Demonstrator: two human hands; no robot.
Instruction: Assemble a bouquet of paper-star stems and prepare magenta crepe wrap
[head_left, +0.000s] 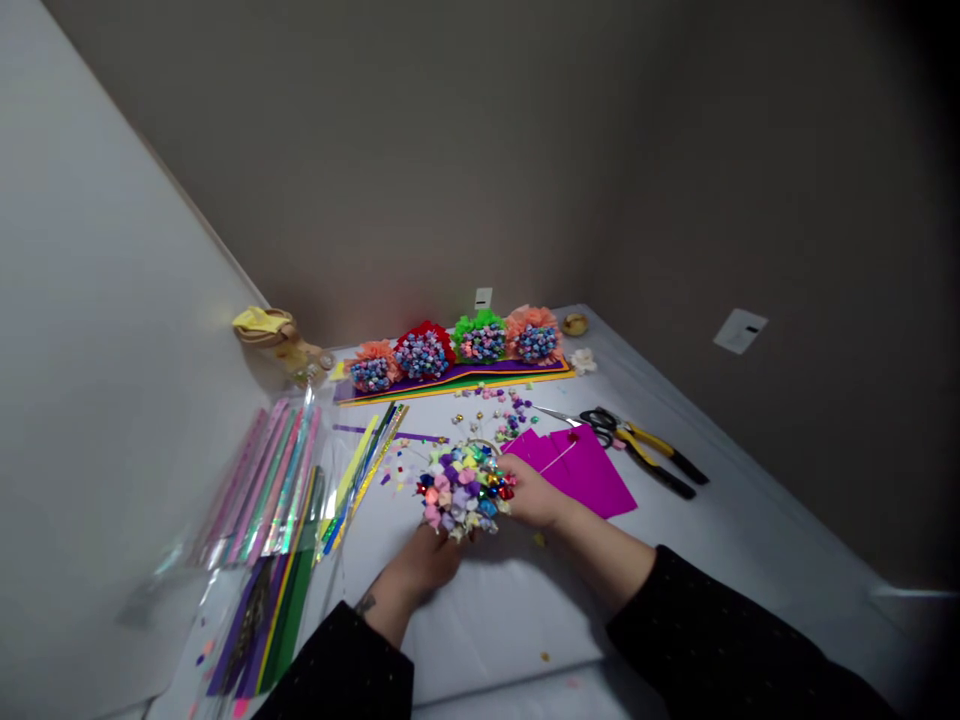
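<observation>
A rounded bouquet of small folded paper stars [465,485] in many colours is held over the front middle of the table. My left hand [429,560] is closed below it, with most of its fingers hidden under the stars. Against the bouquet's right side lies my right hand [529,492], its fingertips partly covered by the stars. A magenta paper sheet [592,475] lies just beyond the right hand, with a thin pale stem across it. Loose stars [517,410] are scattered behind the bouquet.
Scissors [592,420] and yellow-black pliers [660,450] lie to the right. Several finished star bouquets [424,352] line the back on coloured sheets. Wrapped paper strips [262,480], loose strips [360,470] and a tape roll [575,324] are also around. Walls stand left and behind.
</observation>
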